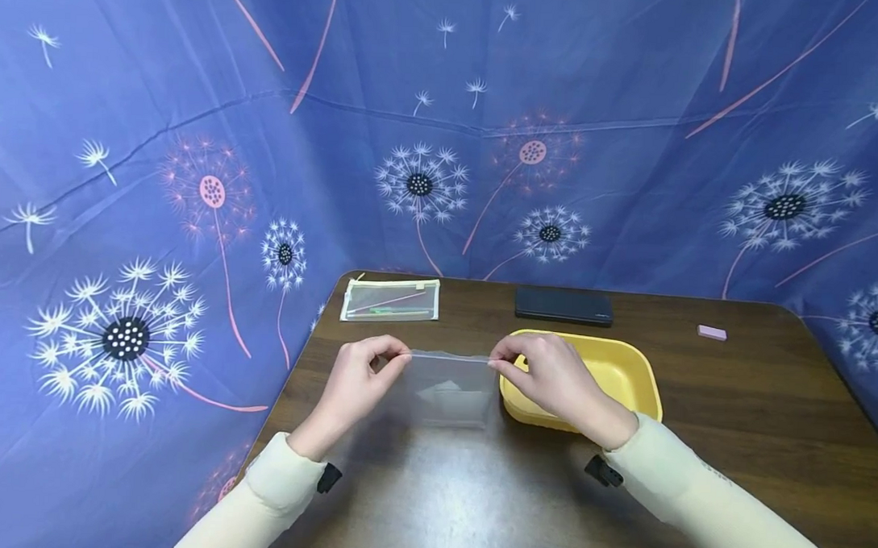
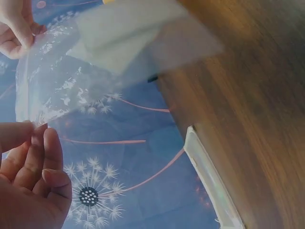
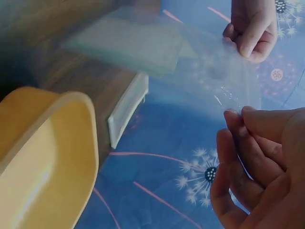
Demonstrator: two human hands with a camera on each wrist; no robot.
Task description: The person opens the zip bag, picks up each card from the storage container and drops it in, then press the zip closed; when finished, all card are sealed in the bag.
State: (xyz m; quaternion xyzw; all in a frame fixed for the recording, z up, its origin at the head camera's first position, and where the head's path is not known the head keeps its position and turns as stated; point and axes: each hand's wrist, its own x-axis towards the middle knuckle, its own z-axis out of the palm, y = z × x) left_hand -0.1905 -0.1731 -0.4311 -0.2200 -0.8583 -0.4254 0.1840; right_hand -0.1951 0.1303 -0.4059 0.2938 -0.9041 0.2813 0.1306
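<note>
A clear plastic zip bag (image 1: 449,390) hangs above the brown table (image 1: 475,501), stretched between both hands by its top edge. My left hand (image 1: 359,380) pinches the bag's left top corner and my right hand (image 1: 544,374) pinches the right top corner. A pale flat piece shows inside the bag (image 2: 119,43). In the left wrist view my left fingers (image 2: 33,157) meet at the bag's edge. The right wrist view shows my right fingertips (image 3: 243,129) pinching the bag (image 3: 190,62).
A yellow tray (image 1: 624,377) sits just right of the bag, under my right hand. Another clear pouch (image 1: 390,299) with thin sticks lies at the back left. A black flat case (image 1: 563,305) and a small pink eraser (image 1: 711,333) lie at the back. Blue dandelion cloth surrounds the table.
</note>
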